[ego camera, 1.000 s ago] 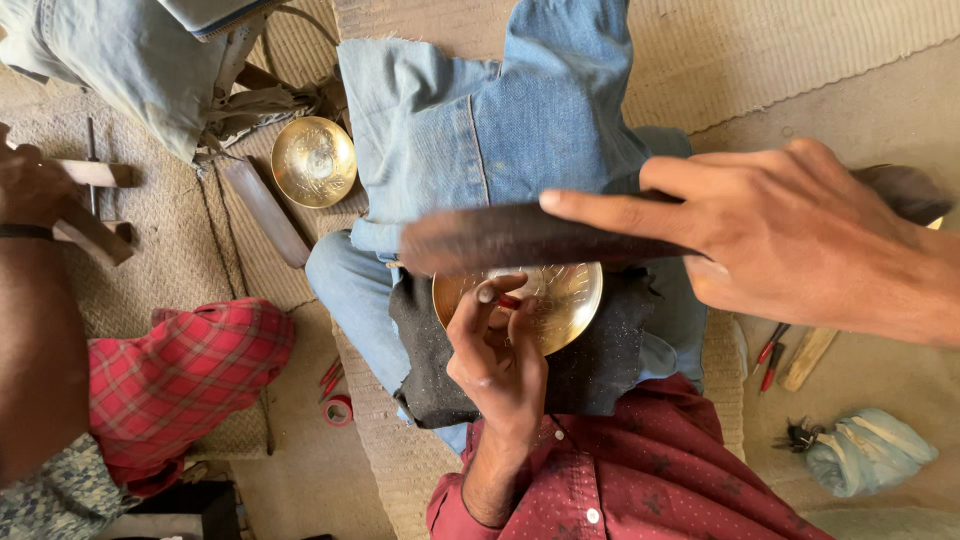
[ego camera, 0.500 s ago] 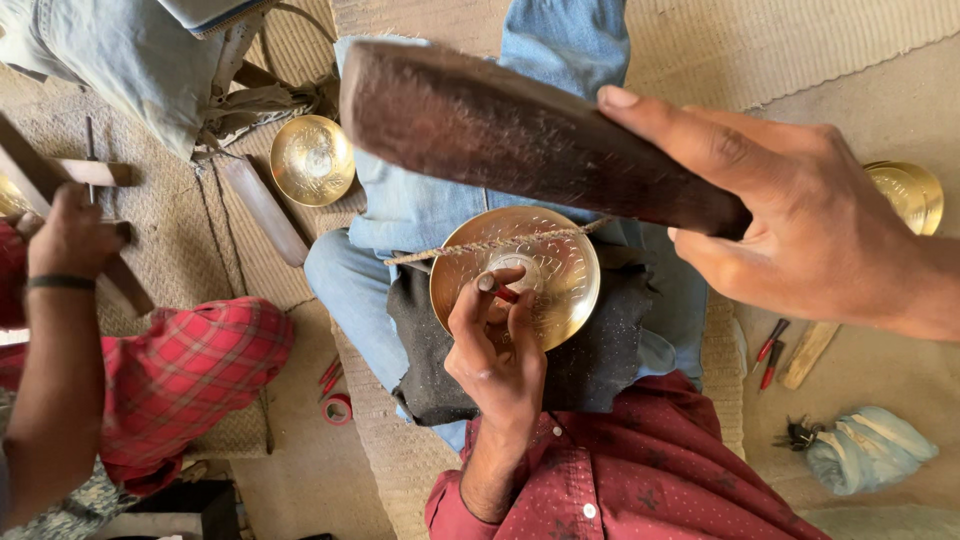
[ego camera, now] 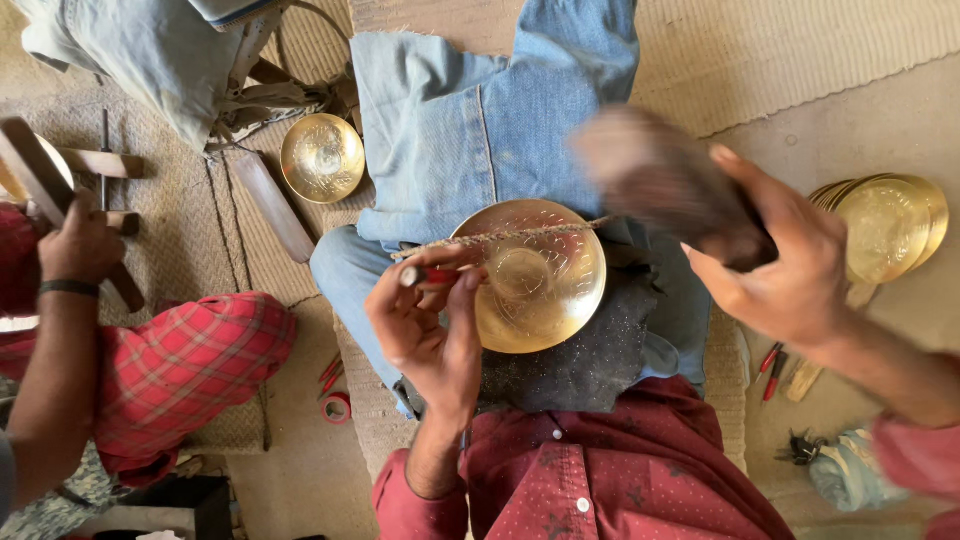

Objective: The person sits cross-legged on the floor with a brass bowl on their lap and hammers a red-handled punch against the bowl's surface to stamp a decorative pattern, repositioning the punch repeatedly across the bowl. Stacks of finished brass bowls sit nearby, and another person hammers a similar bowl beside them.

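Head view: left hand (ego camera: pixel 425 325) is pinching a small red-tipped punch (ego camera: pixel 432 275) btwn thumb & fingertips, tip lying at the left rim of the brass bowl (ego camera: pixel 540 275). Bowl is sitting on a dark cloth (ego camera: pixel 590 360) over the lap, blue jeans (ego camera: pixel 470 130) beyond it. Right hand (ego camera: pixel 770 265) is clenching a dark wooden mallet (ego camera: pixel 660 185), blurred, up & to the right of the bowl, well apart from the punch. Punch's long axis is running roughly left-right across the bowl's upper left; left hand is the nearer one to the bowl, by far. A thin twisted cord (ego camera: pixel 500 238) is crossing the bowl's top edge, lying just above the punch.

Around: stack of brass plates (ego camera: pixel 890 225) far right on the floor; second brass bowl (ego camera: pixel 322 157) upper left on the woven mat (ego camera: pixel 800 50); roll of red tape (ego camera: pixel 337 407) by the knee. Another person's hand (ego camera: pixel 80 250) at left is gripping a wooden tool (ego camera: pixel 40 190); red checked cloth (ego camera: pixel 190 370) beside it.
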`<state>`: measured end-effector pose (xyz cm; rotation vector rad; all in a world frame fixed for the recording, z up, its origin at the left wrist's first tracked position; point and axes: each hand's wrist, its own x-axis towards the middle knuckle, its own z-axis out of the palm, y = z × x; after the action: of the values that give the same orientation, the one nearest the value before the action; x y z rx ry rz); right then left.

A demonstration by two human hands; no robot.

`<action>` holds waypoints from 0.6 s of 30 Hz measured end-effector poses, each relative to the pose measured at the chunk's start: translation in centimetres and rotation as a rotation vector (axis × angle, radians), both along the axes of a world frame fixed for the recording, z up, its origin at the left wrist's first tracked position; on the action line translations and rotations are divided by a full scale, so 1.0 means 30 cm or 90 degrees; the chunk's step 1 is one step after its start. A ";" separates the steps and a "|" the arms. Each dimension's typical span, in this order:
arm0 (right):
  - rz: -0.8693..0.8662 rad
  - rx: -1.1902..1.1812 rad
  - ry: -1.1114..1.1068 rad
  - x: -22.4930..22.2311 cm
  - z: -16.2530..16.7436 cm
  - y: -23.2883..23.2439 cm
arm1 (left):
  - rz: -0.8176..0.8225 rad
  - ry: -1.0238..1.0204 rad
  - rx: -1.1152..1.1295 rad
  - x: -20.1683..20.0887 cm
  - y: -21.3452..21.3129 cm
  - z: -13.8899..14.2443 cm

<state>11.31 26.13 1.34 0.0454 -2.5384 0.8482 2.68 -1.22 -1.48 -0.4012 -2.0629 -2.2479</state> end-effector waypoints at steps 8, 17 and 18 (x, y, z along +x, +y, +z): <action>-0.219 -0.330 -0.075 0.218 -0.331 -0.125 | -0.125 0.066 -0.203 -0.060 0.029 0.030; -0.208 -0.378 -0.110 0.233 -0.154 -0.096 | -0.331 0.277 -0.365 -0.173 0.039 0.068; -0.216 -0.416 -0.093 0.226 -0.133 -0.101 | -0.361 0.309 -0.381 -0.186 0.037 0.070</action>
<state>18.08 23.09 -2.67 -0.6502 -2.1732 1.5179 -2.89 -0.11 0.61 -1.5546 -2.4766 -1.4093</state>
